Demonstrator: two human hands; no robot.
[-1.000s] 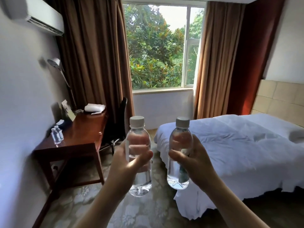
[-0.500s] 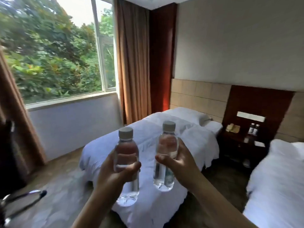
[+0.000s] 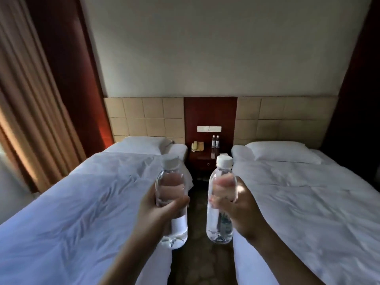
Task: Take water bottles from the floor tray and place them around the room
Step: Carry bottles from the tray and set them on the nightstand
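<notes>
Head view looks down the aisle between two white-made beds, with both arms stretched forward and a water bottle upright in each of the hands. Left hand (image 3: 156,210) wraps the left bottle (image 3: 171,202) at its middle, thumb laid across the front and fingers curled behind, seen through the clear plastic. A plain pale label patch shows low on this bottle; no writing can be read on it. Right hand (image 3: 236,204) grips the right bottle (image 3: 221,198) the same way, fingertips showing pink through the upper body, thumb at the near side. Its label carries a dark greenish mark, too blurred to read. Both bottles have white caps, stand close beside each other without touching, and are held in the air over the floor strip between the left bed (image 3: 72,212) and the right bed (image 3: 308,202).

Straight ahead, against the red-brown wall panel, a small dark nightstand (image 3: 202,159) serves as the table at the bed heads. On it sit a beige telephone (image 3: 197,146) and two small bottles (image 3: 215,140) standing side by side with dark labels, unreadable at this distance. A white switch plate (image 3: 209,128) is fixed to the panel above them. Tan curtains (image 3: 30,112) hang at the left.
</notes>
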